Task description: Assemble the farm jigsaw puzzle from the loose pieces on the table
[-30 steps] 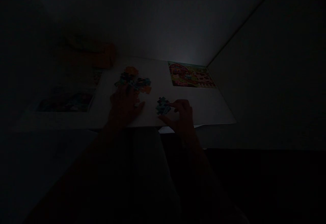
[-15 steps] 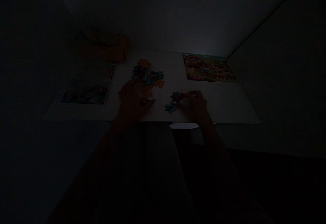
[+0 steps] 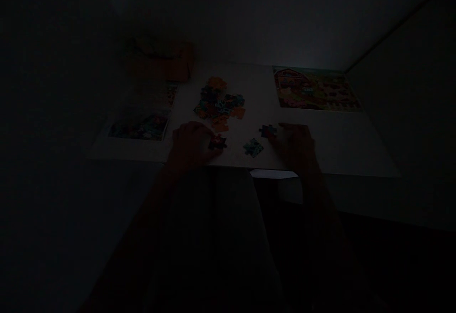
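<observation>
The scene is very dark. My left hand (image 3: 190, 144) has a dark red puzzle piece (image 3: 217, 142) between thumb and fingers, close to the table's front edge. To the right, my right hand (image 3: 295, 144) has its thumb and index finger apart. Its thumb tip touches a blue and red puzzle piece (image 3: 268, 131) lying on the table. A green-blue puzzle piece (image 3: 253, 147) lies flat between the two hands, touched by neither. Beyond my left hand is a heap of puzzle pieces (image 3: 223, 107), some showing orange sides and others printed ones.
A white table (image 3: 199, 68) stands against a wall. At the back right lies a farm picture (image 3: 317, 90) with a red barn. An orange-brown box (image 3: 160, 66) sits at the back left, with a printed picture sheet (image 3: 140, 123) in front of it.
My right hand has moved right and its fingers have parted, with the blue and red piece now away from the green-blue one. A dark red piece now shows in my left hand. The view has shifted.
</observation>
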`<act>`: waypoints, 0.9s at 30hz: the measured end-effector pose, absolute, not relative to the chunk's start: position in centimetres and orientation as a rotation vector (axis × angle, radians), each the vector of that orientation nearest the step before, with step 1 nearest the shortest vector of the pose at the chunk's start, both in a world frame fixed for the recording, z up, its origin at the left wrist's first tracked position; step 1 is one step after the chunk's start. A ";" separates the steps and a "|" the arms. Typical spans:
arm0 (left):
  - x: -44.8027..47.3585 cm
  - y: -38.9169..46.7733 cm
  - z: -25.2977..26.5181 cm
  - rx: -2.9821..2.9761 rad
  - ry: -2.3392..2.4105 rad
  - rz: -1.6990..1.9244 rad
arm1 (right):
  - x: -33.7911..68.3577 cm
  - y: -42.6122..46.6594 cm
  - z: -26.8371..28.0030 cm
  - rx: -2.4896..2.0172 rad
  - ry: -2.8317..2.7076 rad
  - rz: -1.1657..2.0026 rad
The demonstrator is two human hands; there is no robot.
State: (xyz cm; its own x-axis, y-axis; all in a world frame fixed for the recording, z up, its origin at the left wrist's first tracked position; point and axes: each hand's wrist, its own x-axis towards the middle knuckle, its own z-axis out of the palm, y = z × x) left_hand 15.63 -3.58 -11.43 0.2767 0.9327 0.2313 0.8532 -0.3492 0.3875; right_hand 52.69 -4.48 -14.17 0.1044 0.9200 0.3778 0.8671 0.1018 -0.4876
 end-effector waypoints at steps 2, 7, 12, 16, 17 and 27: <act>15.6 -3.5 -11.4 2.339 1.667 0.623 | 52.5 -4.6 -14.1 -1.774 -1.801 0.089; 15.8 -3.7 -11.1 2.317 1.622 0.639 | 52.3 -4.6 -14.1 -1.797 -1.775 0.101; 15.9 -3.7 -11.3 2.206 1.422 0.785 | 52.3 -4.5 -14.4 -1.815 -1.682 0.111; 15.8 -3.6 -11.7 2.105 1.361 0.882 | 52.4 -4.8 -14.3 -1.789 -1.654 0.133; 15.8 -3.7 -11.7 2.112 1.376 0.892 | 52.4 -4.9 -14.3 -1.764 -1.644 0.133; 17.8 -4.6 -12.2 2.129 1.451 0.932 | 52.4 -5.3 -13.7 -1.702 -1.497 0.098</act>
State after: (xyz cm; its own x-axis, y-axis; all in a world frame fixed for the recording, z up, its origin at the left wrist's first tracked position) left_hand 17.76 -4.61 -12.17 0.2388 0.9235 0.3002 0.6574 -0.3813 0.6500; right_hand 52.45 -5.26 -13.70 0.2813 0.8464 0.4522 0.7799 0.0730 -0.6217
